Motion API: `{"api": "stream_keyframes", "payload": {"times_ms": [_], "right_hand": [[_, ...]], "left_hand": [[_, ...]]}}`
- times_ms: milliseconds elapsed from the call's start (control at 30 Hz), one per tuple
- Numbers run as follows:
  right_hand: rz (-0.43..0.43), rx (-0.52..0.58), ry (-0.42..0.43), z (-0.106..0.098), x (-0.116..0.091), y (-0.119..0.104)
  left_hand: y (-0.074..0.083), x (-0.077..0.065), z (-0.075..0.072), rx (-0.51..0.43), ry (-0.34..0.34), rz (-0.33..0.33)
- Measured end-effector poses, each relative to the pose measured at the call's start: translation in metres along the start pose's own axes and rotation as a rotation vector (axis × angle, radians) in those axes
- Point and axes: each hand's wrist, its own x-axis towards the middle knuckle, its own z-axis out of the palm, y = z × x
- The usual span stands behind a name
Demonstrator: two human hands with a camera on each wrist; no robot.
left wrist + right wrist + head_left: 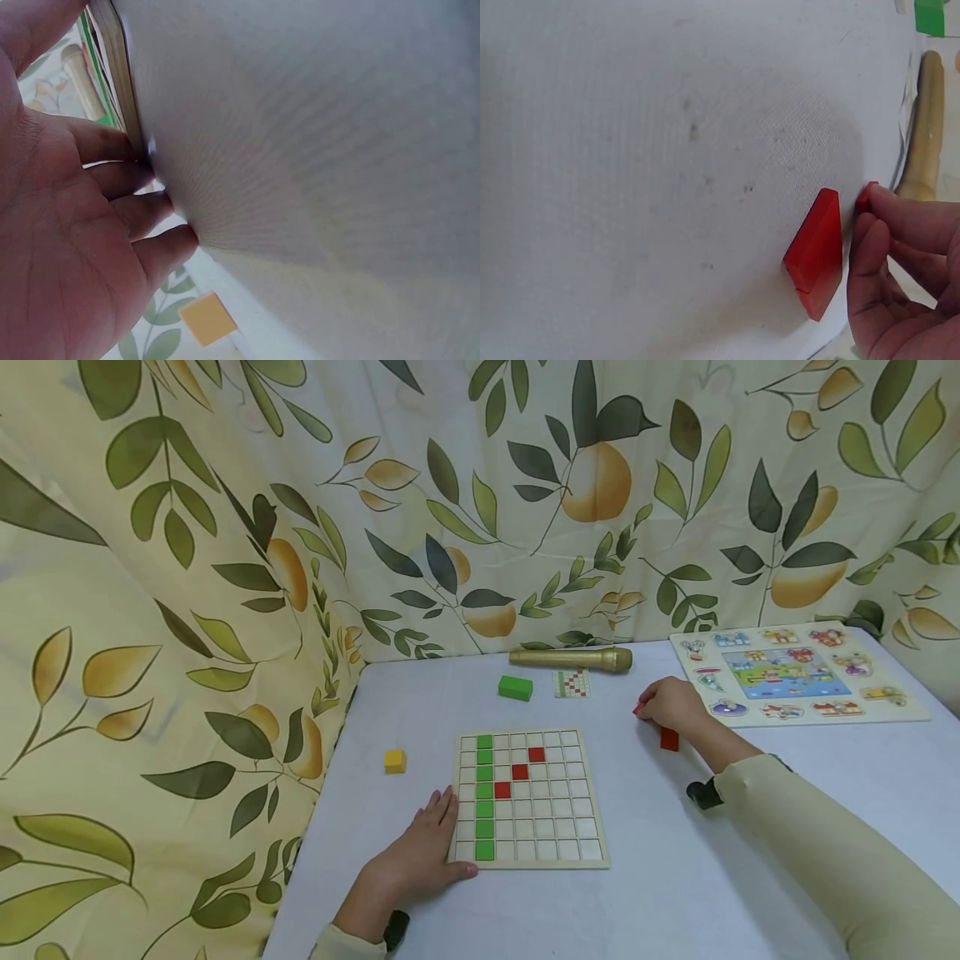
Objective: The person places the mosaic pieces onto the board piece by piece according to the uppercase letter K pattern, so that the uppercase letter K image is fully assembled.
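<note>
A wooden grid board [602,835] lies on the table, with a column of green tiles [484,773] and three red tiles [520,772] stepping diagonally up to the right. My left hand [422,847] rests along the board's left edge, fingers extended and thumb at the near left corner. Off to the right of the board, my right hand [677,706] pinches a small red tile [865,196] between thumb and fingers. Just beside that hand stands a red block [817,255] that looks like stacked tiles, partly hidden by the hand in the head view.
Left of the board is a yellow block [394,762]. Behind it lie a green block [515,687], a small pattern card [572,684] and a gold toy microphone [572,659]. A picture puzzle board [885,672] lies at the far right, before a leaf-print curtain [465,485].
</note>
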Motion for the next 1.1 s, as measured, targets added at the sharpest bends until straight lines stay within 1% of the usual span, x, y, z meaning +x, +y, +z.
{"api": "stream_keyframes", "payload": {"times_ms": [200, 400, 667, 833, 1100], "right_hand": [[-0.014, -0.005, 0.006, 0.001, -0.001, -0.003], [-0.012, 0.002, 0.005, 0.000, -0.005, -0.013], [0.017, 0.077, 0.013, 0.004, -0.008, -0.027], [0.000, 0.105, 0.004, 0.009, -0.009, -0.035], [-0.030, 0.120, 0.005, 0.018, -0.012, -0.047]], "left_hand": [[0.002, -0.002, -0.001, -0.012, 0.003, -0.002], [0.002, -0.003, -0.001, -0.010, 0.000, -0.006], [0.003, -0.003, -0.002, -0.016, 0.004, -0.003], [0.002, -0.002, -0.002, -0.011, 0.006, 0.000], [0.000, -0.001, -0.001, 0.002, 0.009, 0.006]]}}
